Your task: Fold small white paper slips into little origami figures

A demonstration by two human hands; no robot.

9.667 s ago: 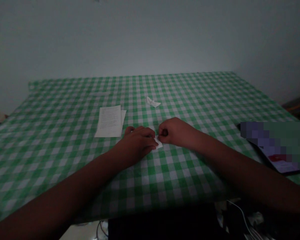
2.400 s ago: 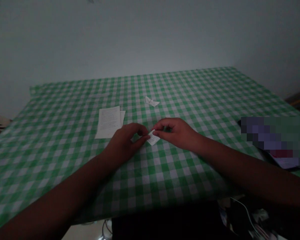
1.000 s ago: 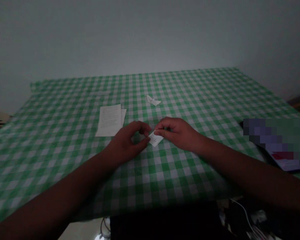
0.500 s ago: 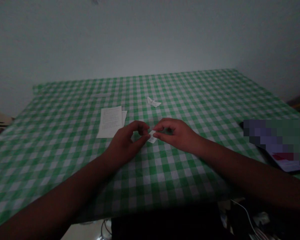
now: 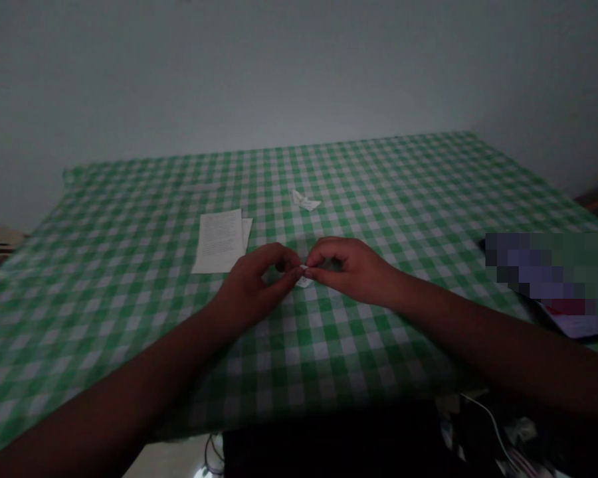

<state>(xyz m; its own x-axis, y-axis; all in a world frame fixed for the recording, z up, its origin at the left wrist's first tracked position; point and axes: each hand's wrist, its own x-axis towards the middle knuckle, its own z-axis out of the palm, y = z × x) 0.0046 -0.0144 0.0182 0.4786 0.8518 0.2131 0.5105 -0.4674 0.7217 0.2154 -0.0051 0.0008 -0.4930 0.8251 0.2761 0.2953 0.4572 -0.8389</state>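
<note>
Now I am pinching a small white paper slip at the middle of the gingham-covered counter, with my left hand coming in from 7 o'clock and my right hand from 3 o'clock. The fingers of my left hand are clenching one side of the slip, and the fingers of my right hand are closing on the other, so the two sets of fingertips are almost meeting. Most of the slip is hidden behind them, with only its lower corner showing below my fingertips. At about 10 o'clock from my hands, a stack of printed white sheets is lying flat, just beyond my left hand. At 12 o'clock, a crumpled paper scrap is resting well apart from the slip. A blurred-out object is sitting near the counter's edge at 3 o'clock, and a white cable is hanging below the edge at 5 o'clock.
</note>
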